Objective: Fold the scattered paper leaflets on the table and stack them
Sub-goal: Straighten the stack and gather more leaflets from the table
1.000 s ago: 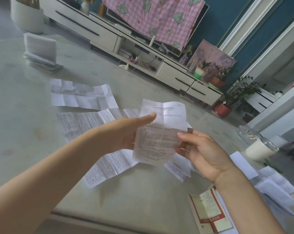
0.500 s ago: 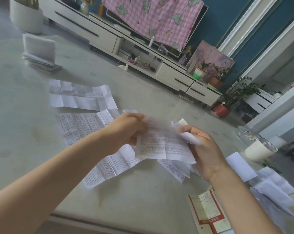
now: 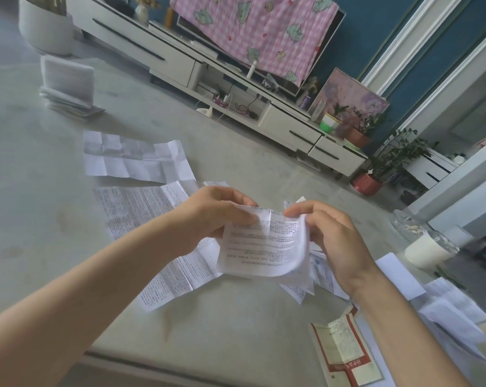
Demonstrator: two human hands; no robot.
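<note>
A white printed leaflet (image 3: 261, 244) is held above the table, folded over with its lower edge curling. My left hand (image 3: 208, 213) pinches its upper left corner and my right hand (image 3: 328, 236) grips its upper right edge. Under my hands lies a large unfolded printed leaflet (image 3: 135, 208), and behind it a blank creased leaflet (image 3: 135, 160). A stack of folded leaflets (image 3: 67, 88) stands at the far left of the table, its top one propped open. More loose leaflets (image 3: 454, 311) lie at the right.
A red-and-white leaflet (image 3: 342, 353) lies near the table's front edge (image 3: 152, 367) on the right. A white cup (image 3: 426, 247) and a glass dish (image 3: 409, 224) sit at the far right. Beyond the grey table stands a TV cabinet (image 3: 180, 62) with potted plants.
The held leaflet went from upright and open to folded over. Both hands came closer together and now pinch its top edge.
</note>
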